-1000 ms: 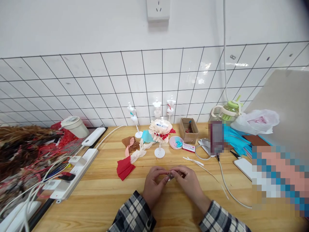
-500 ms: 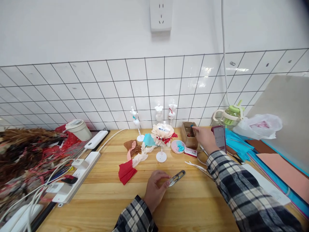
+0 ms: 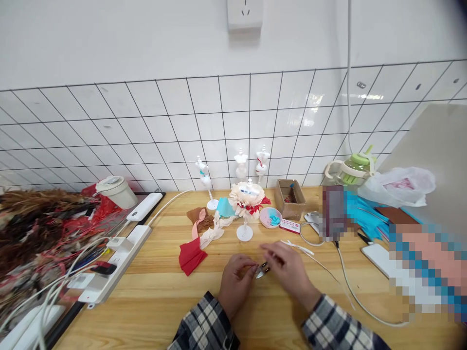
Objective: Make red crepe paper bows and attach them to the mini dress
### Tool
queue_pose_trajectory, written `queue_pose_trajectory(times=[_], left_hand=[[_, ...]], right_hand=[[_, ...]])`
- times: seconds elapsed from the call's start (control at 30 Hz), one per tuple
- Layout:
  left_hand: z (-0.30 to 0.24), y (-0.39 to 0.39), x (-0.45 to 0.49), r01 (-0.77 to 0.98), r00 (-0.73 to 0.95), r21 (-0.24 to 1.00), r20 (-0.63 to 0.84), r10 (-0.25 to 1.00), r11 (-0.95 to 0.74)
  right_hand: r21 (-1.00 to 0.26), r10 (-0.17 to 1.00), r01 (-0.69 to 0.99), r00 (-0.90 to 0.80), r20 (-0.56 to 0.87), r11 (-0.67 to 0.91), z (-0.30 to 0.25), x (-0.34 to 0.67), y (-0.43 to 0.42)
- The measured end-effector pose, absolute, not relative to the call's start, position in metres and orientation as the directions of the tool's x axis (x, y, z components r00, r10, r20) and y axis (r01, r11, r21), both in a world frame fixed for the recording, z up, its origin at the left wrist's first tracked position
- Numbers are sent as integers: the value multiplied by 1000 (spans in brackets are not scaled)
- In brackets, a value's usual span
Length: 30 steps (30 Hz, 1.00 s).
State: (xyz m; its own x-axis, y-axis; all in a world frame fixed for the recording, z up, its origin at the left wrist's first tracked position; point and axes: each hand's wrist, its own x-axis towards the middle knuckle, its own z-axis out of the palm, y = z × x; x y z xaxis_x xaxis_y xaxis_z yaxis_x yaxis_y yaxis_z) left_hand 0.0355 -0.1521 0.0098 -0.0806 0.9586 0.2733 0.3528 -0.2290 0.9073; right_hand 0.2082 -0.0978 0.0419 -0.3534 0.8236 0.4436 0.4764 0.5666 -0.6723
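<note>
A pair of thread snips (image 3: 261,271) lies on the wooden table between my hands, its blades pointing toward my left hand. My left hand (image 3: 236,282) is closed, thumb and forefinger pinched together beside the blade tips; whatever they hold is too small to name. Over the handle end of the snips is my right hand (image 3: 290,272), fingers bent inward and hiding most of the handles. What its fingertips hold cannot be made out. Just beyond stands a small white mannequin (image 3: 245,233) dressed in a ruffled cream skirt (image 3: 246,197) with red cloth at its edge.
Behind stand several white mannequins (image 3: 241,163). A pink dish (image 3: 270,218) with blue scraps and a cardboard box (image 3: 291,200) sit to the right. Cloth pieces, including a red one (image 3: 191,256), lie left. A power strip (image 3: 116,270) and a white cable (image 3: 359,301) flank the work area.
My right hand has come back from the cardboard box to the snips in front of me. My left hand has stayed nearly in place. The view has tilted slightly downward.
</note>
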Motion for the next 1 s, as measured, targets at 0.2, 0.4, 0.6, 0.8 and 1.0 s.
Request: queue_pose_trajectory(times=[0.2, 0.4, 0.6, 0.8, 1.0], left_hand=[[12, -154, 36, 361, -84, 901, 288, 954, -240], [15, -155, 37, 388, -89, 884, 319, 944, -262], [16, -155, 38, 420, -71, 867, 325, 943, -268], [14, -154, 38, 452, -70, 861, 293, 954, -232], [10, -154, 39, 430, -79, 887, 224, 971, -170]], right_hand=[[-719, 822, 411, -378, 426, 561, 25, 197, -126], [-757, 864, 427, -334, 376, 494, 22, 199, -121], [-682, 821, 458, -351, 451, 571, 27, 200, -124], [-423, 699, 558, -530, 480, 714, 33, 203, -125], [-554, 785, 556, -458, 417, 620, 30, 200, -128]])
